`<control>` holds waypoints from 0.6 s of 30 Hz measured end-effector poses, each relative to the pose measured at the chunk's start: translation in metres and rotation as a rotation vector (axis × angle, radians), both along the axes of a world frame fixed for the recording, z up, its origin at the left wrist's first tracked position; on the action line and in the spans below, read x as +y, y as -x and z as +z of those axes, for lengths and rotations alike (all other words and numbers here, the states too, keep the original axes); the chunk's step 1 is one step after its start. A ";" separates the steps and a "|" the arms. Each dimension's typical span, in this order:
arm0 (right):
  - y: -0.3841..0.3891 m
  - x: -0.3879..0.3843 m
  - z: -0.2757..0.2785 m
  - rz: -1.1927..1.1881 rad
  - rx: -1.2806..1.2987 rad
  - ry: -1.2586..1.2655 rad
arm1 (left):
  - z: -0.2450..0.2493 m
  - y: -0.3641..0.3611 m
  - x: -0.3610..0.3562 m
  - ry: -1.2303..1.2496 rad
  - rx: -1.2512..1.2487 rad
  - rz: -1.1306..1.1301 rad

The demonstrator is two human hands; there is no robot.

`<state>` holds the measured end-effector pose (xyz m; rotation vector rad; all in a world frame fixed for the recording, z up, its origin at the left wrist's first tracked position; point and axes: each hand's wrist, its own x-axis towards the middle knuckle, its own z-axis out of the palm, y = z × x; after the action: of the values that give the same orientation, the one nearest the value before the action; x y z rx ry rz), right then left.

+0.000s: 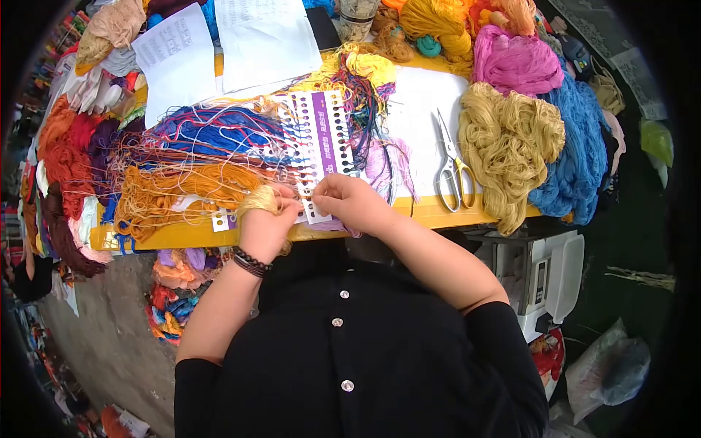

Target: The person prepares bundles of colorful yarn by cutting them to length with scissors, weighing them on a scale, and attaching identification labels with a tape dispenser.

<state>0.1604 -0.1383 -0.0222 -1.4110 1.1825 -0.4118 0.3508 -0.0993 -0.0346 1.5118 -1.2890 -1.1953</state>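
— Where's the pale yellow thread skein [257, 198]?
— Clenched in the left hand [266, 225], just left of the purple-and-white punched card [321, 139]; the right hand [350, 201] pinches at its near edge.
— Kept taut, it likely threads cleanest.

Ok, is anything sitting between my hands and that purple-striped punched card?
Nothing visible does. The left hand, gripping a pale yellow thread bundle, and the right hand both rest at the purple-striped punched card near its lower edge. The scissors lie off to the right, apart.
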 end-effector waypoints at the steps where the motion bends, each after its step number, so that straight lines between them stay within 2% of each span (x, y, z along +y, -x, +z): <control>1: 0.002 0.001 -0.005 0.022 -0.037 0.009 | 0.006 -0.001 0.001 -0.055 0.106 0.019; 2: 0.003 0.000 -0.007 0.045 -0.073 0.024 | 0.015 -0.001 0.000 -0.054 0.107 0.017; 4: 0.001 0.002 -0.004 0.036 -0.039 0.041 | 0.029 0.001 0.001 -0.263 0.488 0.053; 5: 0.000 0.002 -0.001 0.027 -0.007 0.059 | 0.026 0.000 0.000 -0.261 0.652 0.047; 8: -0.002 0.002 0.017 0.004 0.023 -0.037 | 0.034 0.005 0.000 -0.325 0.773 0.063; 9: -0.002 0.002 0.015 0.007 0.024 -0.036 | 0.034 0.007 0.000 -0.341 0.663 0.061; 11: 0.001 -0.002 0.008 -0.153 -0.479 -0.342 | 0.028 0.011 0.000 -0.310 0.498 -0.001; 12: 0.003 -0.003 0.013 -0.195 -0.565 -0.448 | 0.027 0.015 0.002 -0.281 0.434 -0.055; 14: 0.004 -0.005 0.008 -0.166 -0.516 -0.420 | 0.021 0.013 0.003 -0.165 0.324 -0.226; 16: 0.002 -0.002 0.009 -0.141 -0.470 -0.398 | 0.022 -0.006 0.003 -0.015 0.177 -0.124; 18: -0.004 0.004 0.017 -0.035 -0.181 -0.238 | 0.045 -0.026 0.001 -0.130 0.401 0.131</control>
<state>0.1648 -0.1344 -0.0056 -1.1253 1.0720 -0.3996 0.3768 -0.0983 0.0100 1.3340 -0.8485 -1.4291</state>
